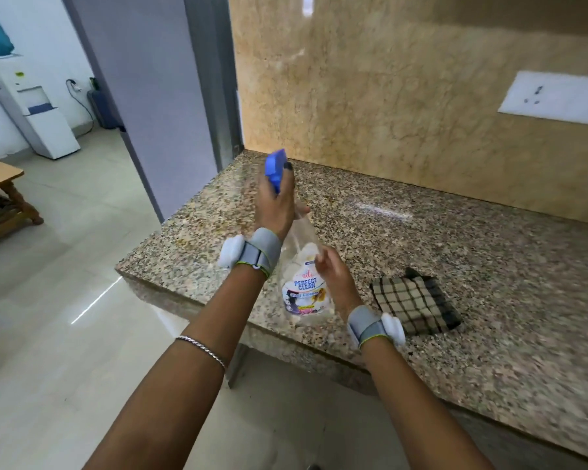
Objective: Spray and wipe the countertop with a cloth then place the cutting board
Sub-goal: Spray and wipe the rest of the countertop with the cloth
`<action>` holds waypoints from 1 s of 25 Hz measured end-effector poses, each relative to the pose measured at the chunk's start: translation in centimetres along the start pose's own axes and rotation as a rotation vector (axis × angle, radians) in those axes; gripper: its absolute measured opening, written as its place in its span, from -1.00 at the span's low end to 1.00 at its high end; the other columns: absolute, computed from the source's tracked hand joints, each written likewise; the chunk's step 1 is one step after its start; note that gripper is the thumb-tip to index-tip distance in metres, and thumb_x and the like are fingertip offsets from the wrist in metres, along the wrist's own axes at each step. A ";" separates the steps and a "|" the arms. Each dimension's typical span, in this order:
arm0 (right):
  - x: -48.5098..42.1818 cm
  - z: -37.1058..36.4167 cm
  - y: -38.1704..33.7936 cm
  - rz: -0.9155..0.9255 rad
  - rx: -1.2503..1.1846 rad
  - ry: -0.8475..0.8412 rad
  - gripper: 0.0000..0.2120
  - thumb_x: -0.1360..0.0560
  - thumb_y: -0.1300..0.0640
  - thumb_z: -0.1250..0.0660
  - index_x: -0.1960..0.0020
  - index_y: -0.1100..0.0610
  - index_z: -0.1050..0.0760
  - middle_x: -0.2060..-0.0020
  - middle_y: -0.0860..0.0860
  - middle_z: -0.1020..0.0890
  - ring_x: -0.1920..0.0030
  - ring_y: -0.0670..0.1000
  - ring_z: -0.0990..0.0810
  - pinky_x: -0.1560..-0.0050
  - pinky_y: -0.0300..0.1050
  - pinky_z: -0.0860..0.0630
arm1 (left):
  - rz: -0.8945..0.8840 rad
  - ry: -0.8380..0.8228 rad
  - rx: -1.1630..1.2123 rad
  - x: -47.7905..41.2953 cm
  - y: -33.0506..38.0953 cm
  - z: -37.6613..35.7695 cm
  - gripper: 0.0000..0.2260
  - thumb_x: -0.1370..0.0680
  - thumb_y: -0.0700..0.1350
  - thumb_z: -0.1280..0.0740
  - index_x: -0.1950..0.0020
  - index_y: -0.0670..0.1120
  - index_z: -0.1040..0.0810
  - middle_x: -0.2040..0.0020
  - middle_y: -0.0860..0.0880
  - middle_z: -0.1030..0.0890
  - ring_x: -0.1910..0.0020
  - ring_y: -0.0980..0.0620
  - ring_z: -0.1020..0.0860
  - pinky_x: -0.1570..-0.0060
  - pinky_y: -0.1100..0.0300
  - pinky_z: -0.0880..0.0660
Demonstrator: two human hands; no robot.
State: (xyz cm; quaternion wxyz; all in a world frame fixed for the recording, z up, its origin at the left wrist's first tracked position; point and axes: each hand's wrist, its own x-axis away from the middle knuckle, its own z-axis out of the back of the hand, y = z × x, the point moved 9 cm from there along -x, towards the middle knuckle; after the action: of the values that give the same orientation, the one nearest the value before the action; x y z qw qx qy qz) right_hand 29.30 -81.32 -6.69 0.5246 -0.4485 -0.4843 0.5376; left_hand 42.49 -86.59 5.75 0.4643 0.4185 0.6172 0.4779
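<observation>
A clear spray bottle (302,286) with a blue trigger head and a "Perfect Clean" label is held tilted over the speckled granite countertop (421,239). My left hand (275,205) grips its neck just under the blue head. My right hand (333,273) holds the bottle's body from the right side, fingers curled against it. A folded brown checked cloth (416,305) lies on the countertop near the front edge, just right of my right wrist. No cutting board is in view.
A tan stone backsplash (387,79) rises behind the counter, with a white switch plate (554,96) at the right. The counter's left end meets a grey wall corner (197,96). Tiled floor, a wooden table (0,184) and a white water dispenser (38,106) lie to the left.
</observation>
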 end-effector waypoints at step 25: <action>15.6 29.4 10.1 -0.182 0.350 1.213 -0.56 -0.49 0.13 -0.32 -0.20 0.42 -0.31 -0.13 0.33 -0.43 -0.15 0.26 -0.42 -0.19 -0.01 -0.38 | -0.408 -1.102 -1.332 15.6 -20.7 -27.3 -0.49 -0.63 0.11 -0.03 -0.53 -0.04 -0.05 -0.55 -0.14 0.01 -0.51 -0.19 -0.04 -0.43 -0.17 -0.07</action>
State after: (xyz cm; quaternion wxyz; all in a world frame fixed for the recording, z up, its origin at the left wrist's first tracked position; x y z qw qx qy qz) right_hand -1.83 -67.03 -12.49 0.8146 -0.5379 -0.0422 0.2127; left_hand 10.97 -81.10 -14.20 0.9187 0.1138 -0.0378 0.3764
